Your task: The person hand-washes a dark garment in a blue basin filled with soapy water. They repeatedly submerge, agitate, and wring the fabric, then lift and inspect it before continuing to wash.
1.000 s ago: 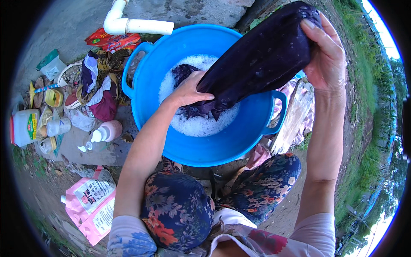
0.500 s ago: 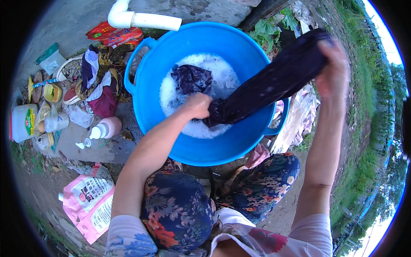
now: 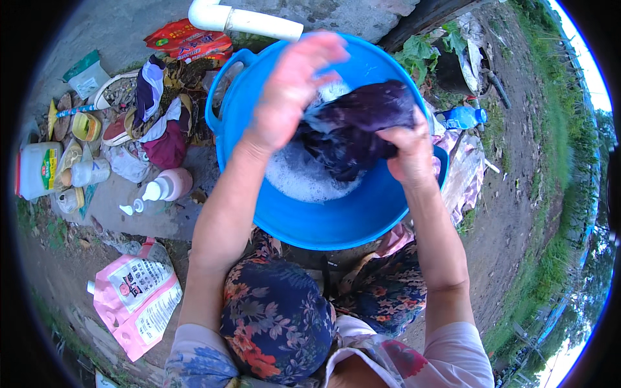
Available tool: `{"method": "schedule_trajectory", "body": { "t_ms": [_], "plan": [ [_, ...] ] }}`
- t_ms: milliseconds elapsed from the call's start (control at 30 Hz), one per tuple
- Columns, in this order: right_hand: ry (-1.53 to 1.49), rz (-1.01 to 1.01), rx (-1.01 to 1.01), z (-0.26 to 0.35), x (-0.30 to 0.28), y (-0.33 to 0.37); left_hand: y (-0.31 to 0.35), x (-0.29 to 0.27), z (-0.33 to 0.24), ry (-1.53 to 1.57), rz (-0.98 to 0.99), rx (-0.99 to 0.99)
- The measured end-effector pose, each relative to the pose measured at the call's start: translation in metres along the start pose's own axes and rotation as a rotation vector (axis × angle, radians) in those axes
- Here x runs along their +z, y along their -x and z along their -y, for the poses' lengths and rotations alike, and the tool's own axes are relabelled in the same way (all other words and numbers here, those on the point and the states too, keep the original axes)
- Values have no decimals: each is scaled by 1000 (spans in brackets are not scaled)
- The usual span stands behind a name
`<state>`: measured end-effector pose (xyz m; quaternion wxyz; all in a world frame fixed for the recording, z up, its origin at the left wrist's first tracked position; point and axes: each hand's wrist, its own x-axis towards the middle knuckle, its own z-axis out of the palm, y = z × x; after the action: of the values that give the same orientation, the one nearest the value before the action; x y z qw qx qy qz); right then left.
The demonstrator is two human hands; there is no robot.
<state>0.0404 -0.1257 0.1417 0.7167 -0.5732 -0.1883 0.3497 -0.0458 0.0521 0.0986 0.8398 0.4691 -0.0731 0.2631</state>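
A dark purple wet garment lies bunched over the sudsy water in a round blue tub. My right hand grips the garment's right end just inside the rim, thumb over the cloth. Raised above the tub's left part, my left hand is apart from the garment; its fingers are stretched out, slightly smeared by motion, with nothing in them. How much cloth lies under the foam is hidden.
A white pipe hangs over the tub's far rim. To the left stand a pink pump bottle, several shoes and a clear container. A pink refill pouch lies nearer. On the right is a blue-labelled bottle.
My right hand has come down and inward with the garment, which was stretched out to the upper right and is now bunched. My left hand has let go and risen toward the far rim.
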Motion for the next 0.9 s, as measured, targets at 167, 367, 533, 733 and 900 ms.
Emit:
{"method": "schedule_trajectory", "body": {
  "t_ms": [167, 367, 533, 733, 900],
  "plan": [
    [-538, 36, -6, 21, 20, -4, 10, -18, 78, 103, -201, -693],
    [-105, -93, 185, -15, -48, -66, 48, -9, 89, 120, -240, -1063],
    [874, -320, 676, -76, -84, -108, 58, 14, 92, -1315, 143, -965],
    [1050, -511, 64, -181, -88, -77, 103, -2, 118, -1752, 548, -522],
    [1017, -251, 34, -151, -52, -20, 110, -28, 137, -1710, 576, -1060]
  ]
}}
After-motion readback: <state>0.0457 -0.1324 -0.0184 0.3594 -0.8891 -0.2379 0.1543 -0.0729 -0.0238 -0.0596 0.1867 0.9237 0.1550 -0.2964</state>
